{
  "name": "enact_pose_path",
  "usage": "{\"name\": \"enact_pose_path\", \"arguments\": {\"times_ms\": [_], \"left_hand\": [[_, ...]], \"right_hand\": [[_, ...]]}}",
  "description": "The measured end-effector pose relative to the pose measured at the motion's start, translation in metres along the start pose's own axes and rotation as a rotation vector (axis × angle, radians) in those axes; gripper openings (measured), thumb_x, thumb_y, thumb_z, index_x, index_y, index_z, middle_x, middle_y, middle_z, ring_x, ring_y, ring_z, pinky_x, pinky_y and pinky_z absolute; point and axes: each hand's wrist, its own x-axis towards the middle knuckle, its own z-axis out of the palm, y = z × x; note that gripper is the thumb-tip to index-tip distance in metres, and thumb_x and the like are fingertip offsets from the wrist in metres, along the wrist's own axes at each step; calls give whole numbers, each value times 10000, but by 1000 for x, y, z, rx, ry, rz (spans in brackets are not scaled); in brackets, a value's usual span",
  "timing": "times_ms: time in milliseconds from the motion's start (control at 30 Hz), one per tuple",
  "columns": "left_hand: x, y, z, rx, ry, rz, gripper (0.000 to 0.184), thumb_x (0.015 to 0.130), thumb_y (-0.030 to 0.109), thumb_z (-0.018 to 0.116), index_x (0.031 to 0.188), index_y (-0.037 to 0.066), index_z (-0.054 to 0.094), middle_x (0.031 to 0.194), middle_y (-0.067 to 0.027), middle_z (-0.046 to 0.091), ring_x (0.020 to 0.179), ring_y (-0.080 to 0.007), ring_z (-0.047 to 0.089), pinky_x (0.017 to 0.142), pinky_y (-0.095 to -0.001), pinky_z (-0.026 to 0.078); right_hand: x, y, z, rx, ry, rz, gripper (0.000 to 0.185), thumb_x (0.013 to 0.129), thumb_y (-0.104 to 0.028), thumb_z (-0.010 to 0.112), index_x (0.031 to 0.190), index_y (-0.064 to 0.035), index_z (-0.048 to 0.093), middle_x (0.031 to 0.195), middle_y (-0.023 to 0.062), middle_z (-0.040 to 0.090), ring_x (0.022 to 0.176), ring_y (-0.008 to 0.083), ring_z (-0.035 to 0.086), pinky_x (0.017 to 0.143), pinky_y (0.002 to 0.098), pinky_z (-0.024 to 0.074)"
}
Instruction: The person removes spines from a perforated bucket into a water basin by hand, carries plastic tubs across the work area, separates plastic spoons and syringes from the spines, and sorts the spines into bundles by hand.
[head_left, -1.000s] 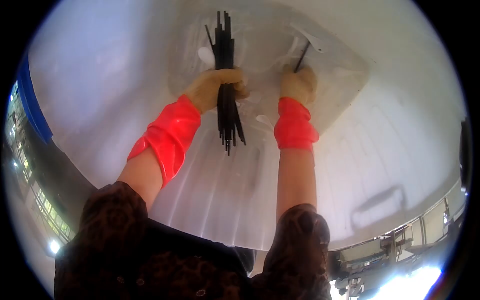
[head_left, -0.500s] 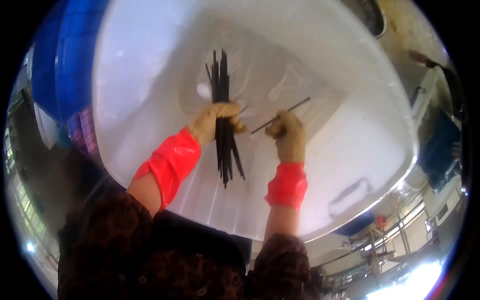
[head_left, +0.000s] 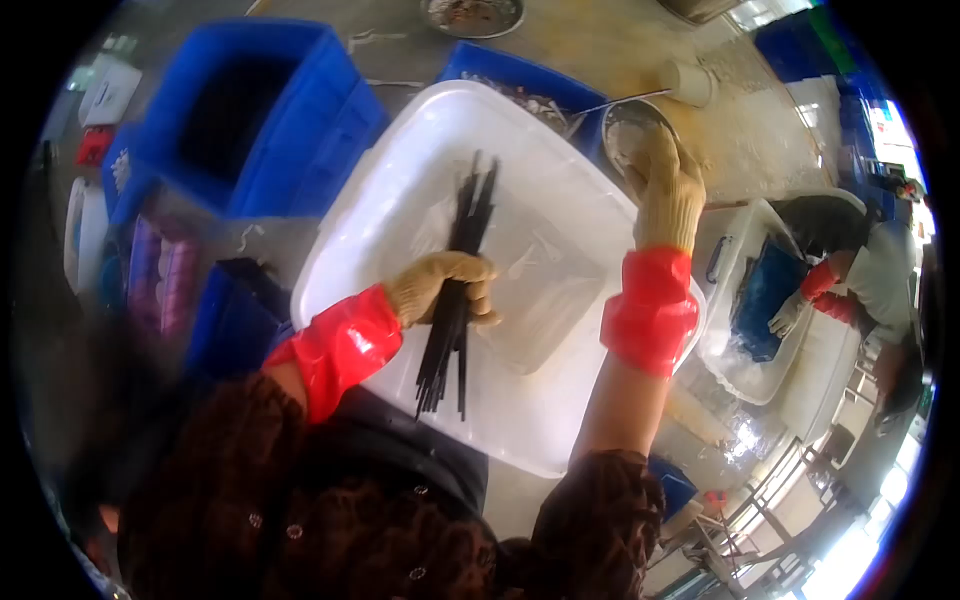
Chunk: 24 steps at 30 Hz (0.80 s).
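Observation:
My left hand, in a tan glove with a red cuff, is wrapped round a bundle of thin black rods over a white tub. The rods point up and down, their ends uneven. My right hand, gloved the same way, is raised past the tub's right rim, beside a round metal bowl. Its fingers point away from me; whether they hold anything is hidden. A thin stick runs across the bowl's rim.
Blue bins stand at the left, and a blue crate with pale pieces lies behind the tub. At the right, a co-worker's gloved hand reaches into another white tub. A white cup lies farther back.
My right hand has moved from inside the tub, where it held one black rod, out to the bowl. The left hand still holds the bundle. The view has swung to show more surroundings.

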Motion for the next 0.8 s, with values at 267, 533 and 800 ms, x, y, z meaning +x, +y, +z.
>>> {"name": "enact_pose_path", "arguments": {"times_ms": [267, 533, 800], "left_hand": [[-70, -28, 37, 262, -304, -107, 174, 722, 95, 559, 826, -41, 527, 658, -126, 542, 618, -211, 560, 698, -344, 480], [-112, -92, 57, 270, -101, -377, 243, 759, 200, 562, 830, -30, 530, 624, -94, 540, 535, -187, 537, 561, -286, 462], [-124, -120, 68, 688, 1, -45, 330, 766, 356, 556, 839, 34, 549, 668, -81, 568, 547, -136, 537, 508, -243, 437]], "right_hand": [[-168, 44, -3, 581, -609, 557, 633, 732, -413, 601, 1142, 23, 398, 1005, 151, 520, 893, 240, 538, 782, 335, 453], [-231, 6, -37, 730, -409, 534, 650, 667, -269, 683, 1150, 10, 349, 1002, 152, 491, 862, 279, 540, 807, 424, 453], [-235, 10, -67, 304, -166, 263, 358, 724, -138, 557, 1003, 58, 447, 643, 83, 525, 615, 178, 539, 558, 254, 440]]}}
